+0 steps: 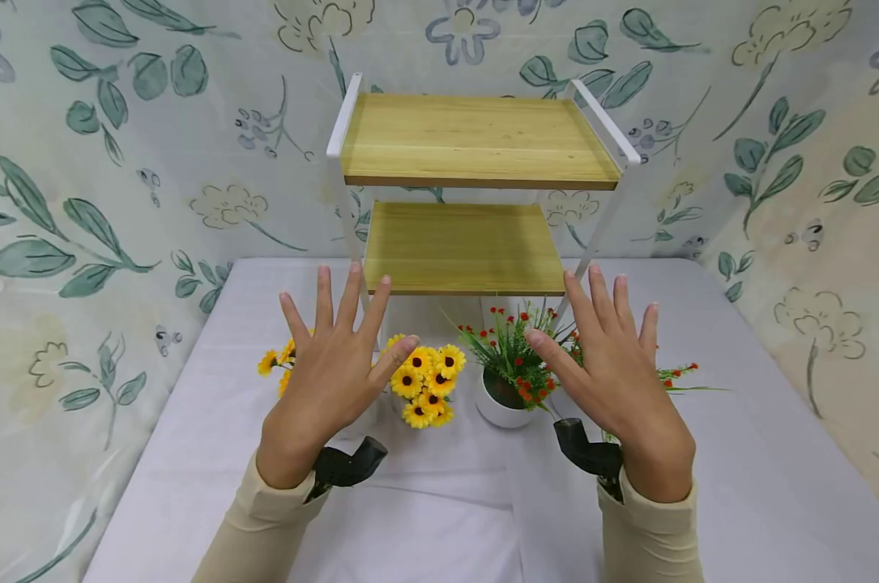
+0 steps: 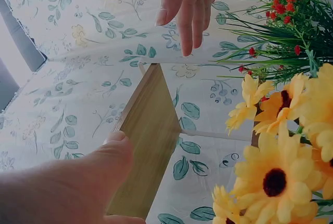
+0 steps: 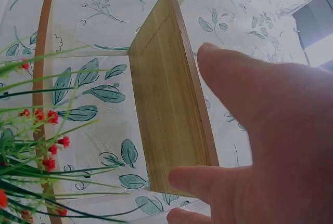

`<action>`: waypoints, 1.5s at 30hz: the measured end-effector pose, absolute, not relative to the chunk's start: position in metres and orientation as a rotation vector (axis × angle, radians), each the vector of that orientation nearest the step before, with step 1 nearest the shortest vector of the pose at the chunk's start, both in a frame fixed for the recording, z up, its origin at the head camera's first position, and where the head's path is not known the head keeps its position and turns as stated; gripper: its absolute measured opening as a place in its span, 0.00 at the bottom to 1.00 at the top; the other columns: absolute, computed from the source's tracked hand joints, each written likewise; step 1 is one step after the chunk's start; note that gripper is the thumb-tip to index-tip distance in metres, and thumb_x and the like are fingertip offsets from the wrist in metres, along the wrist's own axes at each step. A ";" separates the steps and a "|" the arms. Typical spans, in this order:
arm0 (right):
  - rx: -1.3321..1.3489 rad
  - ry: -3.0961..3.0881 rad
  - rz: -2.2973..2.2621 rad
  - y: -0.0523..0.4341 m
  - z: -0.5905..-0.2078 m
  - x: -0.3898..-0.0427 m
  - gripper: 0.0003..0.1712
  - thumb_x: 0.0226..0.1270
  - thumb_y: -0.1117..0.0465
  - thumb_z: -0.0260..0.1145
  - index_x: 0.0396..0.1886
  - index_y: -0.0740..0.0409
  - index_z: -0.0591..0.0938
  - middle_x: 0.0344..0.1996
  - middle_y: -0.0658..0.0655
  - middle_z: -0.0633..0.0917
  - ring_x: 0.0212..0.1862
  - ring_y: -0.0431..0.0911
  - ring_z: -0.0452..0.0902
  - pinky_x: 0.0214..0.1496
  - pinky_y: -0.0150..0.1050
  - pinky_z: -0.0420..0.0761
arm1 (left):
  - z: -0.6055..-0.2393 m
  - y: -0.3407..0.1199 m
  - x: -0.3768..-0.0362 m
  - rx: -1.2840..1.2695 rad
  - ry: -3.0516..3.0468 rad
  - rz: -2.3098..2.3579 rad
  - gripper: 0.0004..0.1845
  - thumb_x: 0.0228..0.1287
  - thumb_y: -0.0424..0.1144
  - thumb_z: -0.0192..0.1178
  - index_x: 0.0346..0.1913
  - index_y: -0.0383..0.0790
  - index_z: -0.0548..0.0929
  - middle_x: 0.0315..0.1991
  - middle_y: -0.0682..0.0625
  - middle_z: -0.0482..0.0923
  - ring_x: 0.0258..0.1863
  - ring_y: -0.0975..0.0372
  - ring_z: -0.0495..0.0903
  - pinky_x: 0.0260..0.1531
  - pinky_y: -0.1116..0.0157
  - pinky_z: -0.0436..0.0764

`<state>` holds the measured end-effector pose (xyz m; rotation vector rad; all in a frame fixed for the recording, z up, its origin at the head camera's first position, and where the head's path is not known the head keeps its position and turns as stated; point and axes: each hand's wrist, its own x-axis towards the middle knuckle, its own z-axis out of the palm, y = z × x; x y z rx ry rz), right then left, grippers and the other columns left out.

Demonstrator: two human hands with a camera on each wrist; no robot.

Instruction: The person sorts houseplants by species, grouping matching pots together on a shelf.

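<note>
Both hands hover palm down with fingers spread, holding nothing. My left hand (image 1: 334, 368) hangs over yellow sunflowers (image 1: 426, 380), some of which show past its left side. On the other side, my right hand (image 1: 614, 364) is above a plant with red flowers and thin green leaves (image 1: 515, 348) in a white pot (image 1: 505, 411); more red sprigs (image 1: 676, 374) stick out to its right. The left wrist view shows sunflower heads (image 2: 276, 182) close by on the right. Red blooms and grass-like leaves (image 3: 49, 151) fill the left of the right wrist view.
Behind the plants stands a white-framed rack with an upper wooden shelf (image 1: 475, 142) and a lower wooden shelf (image 1: 468, 247). A white cloth (image 1: 439, 518) with creases covers the table. Floral-patterned sheeting (image 1: 155, 162) hangs at the back and sides.
</note>
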<state>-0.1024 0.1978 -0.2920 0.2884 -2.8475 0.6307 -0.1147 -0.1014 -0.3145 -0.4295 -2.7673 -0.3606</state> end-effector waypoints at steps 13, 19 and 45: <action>0.299 -2.762 0.659 0.198 -0.289 -0.102 0.45 0.68 0.35 0.53 0.78 0.39 0.45 0.77 0.52 0.41 0.76 0.51 0.26 0.68 0.59 0.18 | -0.308 -0.105 -0.113 -0.454 -2.727 -0.416 0.43 0.67 0.68 0.39 0.77 0.48 0.49 0.77 0.42 0.37 0.74 0.48 0.23 0.64 0.38 0.24; 0.312 -2.744 0.696 0.204 -0.292 -0.104 0.45 0.69 0.37 0.54 0.78 0.45 0.48 0.77 0.58 0.46 0.76 0.55 0.31 0.69 0.61 0.21 | -0.307 -0.109 -0.112 -0.523 -2.715 -0.408 0.45 0.67 0.68 0.40 0.77 0.42 0.49 0.77 0.41 0.40 0.75 0.47 0.31 0.68 0.40 0.32; 0.075 -2.677 0.774 0.274 -0.304 -0.065 0.40 0.71 0.47 0.58 0.76 0.53 0.56 0.73 0.64 0.60 0.72 0.64 0.53 0.65 0.68 0.54 | -0.253 -0.169 -0.107 -0.742 -2.726 -0.645 0.41 0.70 0.58 0.48 0.78 0.51 0.42 0.77 0.54 0.39 0.76 0.54 0.43 0.68 0.43 0.54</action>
